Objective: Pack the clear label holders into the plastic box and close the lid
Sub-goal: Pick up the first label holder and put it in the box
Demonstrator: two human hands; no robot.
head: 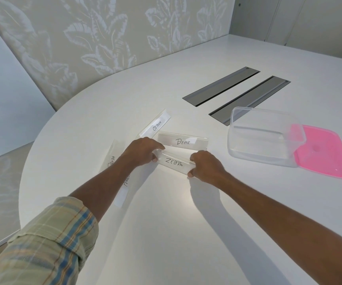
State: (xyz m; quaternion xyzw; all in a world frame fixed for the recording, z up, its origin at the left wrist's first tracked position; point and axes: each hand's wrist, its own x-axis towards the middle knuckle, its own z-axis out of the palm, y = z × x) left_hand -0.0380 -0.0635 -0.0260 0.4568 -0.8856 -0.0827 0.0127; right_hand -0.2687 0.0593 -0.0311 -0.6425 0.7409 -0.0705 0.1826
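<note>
Both hands closed on the ZEBRA label holder [173, 163], one at each end: left hand [143, 151] pinching the left end, thumb under and fingers over the top ridge; right hand [205, 164] clamping the right end, thumb tip at the near lower corner. Holder lying crosswise between them, long axis roughly left to right, right end slightly nearer the near edge of the bench [166, 233]. Whether lifted or resting on the surface: cannot tell.

Just beyond, touching or nearly so, the BEAR label holder [183, 141], almost parallel. Farther off toward the far left rim, the OSTRICH label holder [158, 125], angled. Partly hidden under the left forearm, two more: the PANDA label holder [111, 159] and another label holder [125, 188] whose lettering is cut off.

Clear plastic box [264, 138] open and empty, off to the right of the hands, toward the right edge of the bench, resting partly on the pink lid [326, 157], which sticks out at its right side. Right hand clearly nearer the box; left hand well apart from it.

Likely step: carrying the ZEBRA holder rightward to the box. Worth minding: the holder's length against the box's inner length, so probably to be lowered along the box's longer side. Nothing packed yet, lid not on.
</note>
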